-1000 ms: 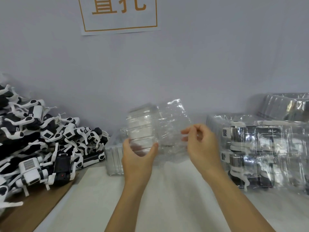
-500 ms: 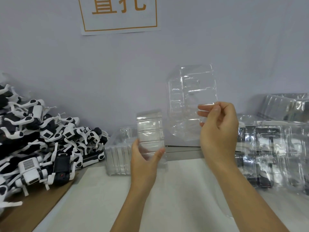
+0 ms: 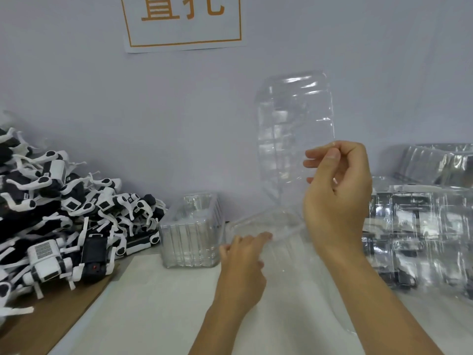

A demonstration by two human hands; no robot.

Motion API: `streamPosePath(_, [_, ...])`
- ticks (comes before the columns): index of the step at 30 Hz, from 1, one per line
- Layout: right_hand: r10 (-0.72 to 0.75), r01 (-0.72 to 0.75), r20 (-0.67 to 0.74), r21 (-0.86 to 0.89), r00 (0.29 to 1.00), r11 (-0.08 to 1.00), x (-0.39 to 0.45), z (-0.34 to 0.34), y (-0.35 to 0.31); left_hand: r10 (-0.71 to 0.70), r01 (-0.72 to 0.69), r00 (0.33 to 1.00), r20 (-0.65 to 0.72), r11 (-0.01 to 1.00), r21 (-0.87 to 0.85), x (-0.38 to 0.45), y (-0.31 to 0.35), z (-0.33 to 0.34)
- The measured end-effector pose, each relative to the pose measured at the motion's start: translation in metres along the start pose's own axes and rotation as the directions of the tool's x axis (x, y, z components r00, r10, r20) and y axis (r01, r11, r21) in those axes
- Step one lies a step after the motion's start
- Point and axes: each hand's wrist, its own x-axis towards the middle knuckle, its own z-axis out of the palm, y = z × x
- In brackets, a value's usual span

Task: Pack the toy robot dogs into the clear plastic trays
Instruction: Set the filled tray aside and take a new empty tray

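Observation:
A clear plastic clamshell tray stands spread open at the centre. Its upper half [image 3: 289, 129] rises upright in front of the wall, and my right hand [image 3: 335, 196] pinches its right edge between thumb and fingers. The lower half [image 3: 286, 254] lies flat on the white table. My left hand [image 3: 240, 267] rests its fingers on the left rim of that lower half. A big pile of black-and-white toy robot dogs [image 3: 64, 213] lies at the left. No dog is in the open tray.
A stack of empty clear trays [image 3: 192, 234] sits just left of my left hand. Closed trays with dogs inside [image 3: 422, 234] are stacked at the right, with more empty trays [image 3: 435, 162] behind them. Brown cardboard [image 3: 51, 316] lies under the dog pile.
The tray has been unfolded. My right hand raised one half upright, while my left hand came down and laid the other half flat on the table.

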Motion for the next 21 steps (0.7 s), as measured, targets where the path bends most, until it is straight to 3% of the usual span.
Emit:
streamPosePath(4, [0.030, -0.030, 0.001, 0.022, 1.000, 0.999, 0.000, 0.000, -0.002, 0.048, -0.052, 0.998, 0.051, 0.994, 0.093, -0.001, -0.010, 0.005])
streamPosePath(9, [0.069, -0.068, -0.001, 0.026, 0.998, 0.997, 0.000, 0.001, -0.001, 0.059, -0.058, 0.998, -0.024, 0.998, 0.023, 0.001, 0.004, -0.003])
streamPosePath(13, [0.089, -0.089, 0.005, 0.018, 0.996, 0.996, -0.001, 0.001, 0.000, -0.054, 0.068, 0.983, 0.176, 0.995, -0.077, -0.001, 0.007, 0.003])
streamPosePath(16, [0.110, -0.110, 0.015, 0.013, 0.994, 0.994, -0.002, 0.000, 0.002, -0.089, 0.141, 0.917, 0.389, 0.984, -0.109, -0.006, -0.002, 0.006])
streamPosePath(19, [0.139, -0.139, 0.022, 0.008, 0.990, 0.990, -0.003, 0.000, 0.005, -0.092, 0.151, 0.968, 0.234, 0.957, -0.248, -0.002, -0.004, -0.002])
streamPosePath(21, [0.193, -0.194, 0.030, 0.028, 0.981, 0.981, -0.004, 0.000, 0.009, -0.197, 0.219, 0.976, 0.097, 0.849, -0.481, 0.006, 0.000, -0.008])
